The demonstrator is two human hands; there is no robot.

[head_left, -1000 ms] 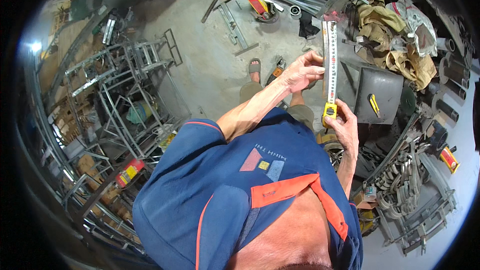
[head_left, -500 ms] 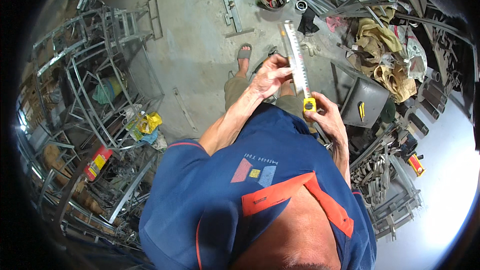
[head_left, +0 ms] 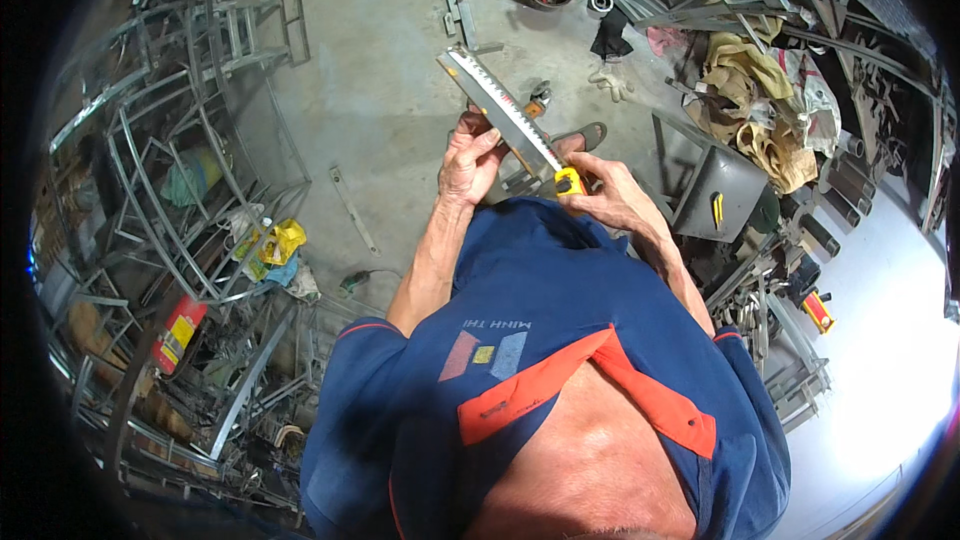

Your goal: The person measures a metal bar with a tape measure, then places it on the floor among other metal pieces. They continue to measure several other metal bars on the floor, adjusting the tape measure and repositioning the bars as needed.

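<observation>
A blue shirt with an orange collar [head_left: 560,380] fills the near part of the view. Just beyond it, the right hand [head_left: 610,195] closes its fingers around the yellow case [head_left: 569,181] of a tape measure. The tape blade [head_left: 497,105] runs out stiff from the case, up and to the left. The left hand [head_left: 470,160] pinches the blade near its lower part, thumb on one side and fingers curled against the other. Under the hands lies the concrete floor [head_left: 380,90], with a sandalled foot [head_left: 580,135] showing. To the left stand metal frames [head_left: 180,180]; farther right a pile of rags [head_left: 760,110] lies among steel bars.
</observation>
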